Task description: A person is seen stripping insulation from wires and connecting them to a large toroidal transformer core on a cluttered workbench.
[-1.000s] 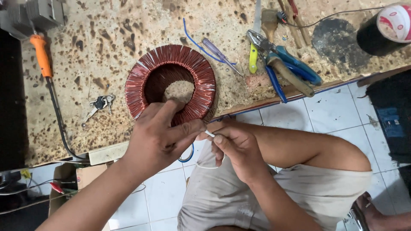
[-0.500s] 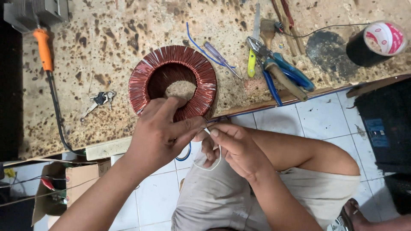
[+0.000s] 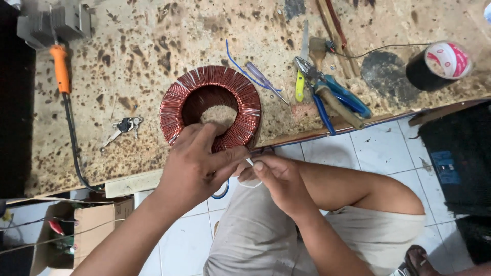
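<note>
Tape roll (image 3: 440, 64): black, round, with a red-and-white printed label disc on its top face, at the bench's right end just beside a dark round stain. Cardboard box (image 3: 89, 225): brown, open, on the floor at lower left, with wires inside. Dark case (image 3: 455, 163) with a blue label, on the floor at right.

Coil (image 3: 210, 107): ring-shaped, wound in fine copper-red wire with a ribbed surface, lying flat near the front edge of the bench (image 3: 138, 46). The bench top is pale, rough and speckled brown.

Left hand (image 3: 197, 168): rests over the coil's near rim, fingers bent and pressed together, thumb meeting the right hand. Right hand (image 3: 273, 179): just off the bench edge, above the lap, fingertips pinching a thin white wire (image 3: 249, 162) held between both hands. A blue wire loop (image 3: 222, 191) hangs under the left hand. The hands cover the coil's front rim.

Around: keys (image 3: 123, 127) left of the coil; orange-handled tool (image 3: 60, 69) with a black cord at far left, below a grey metal block (image 3: 53, 23); a clear-handled screwdriver (image 3: 263, 79) and a loose blue wire right of the coil; blue-handled pliers (image 3: 332, 94) and a yellow-handled tool (image 3: 299, 87) beyond. White tiled floor (image 3: 378, 148) below.
</note>
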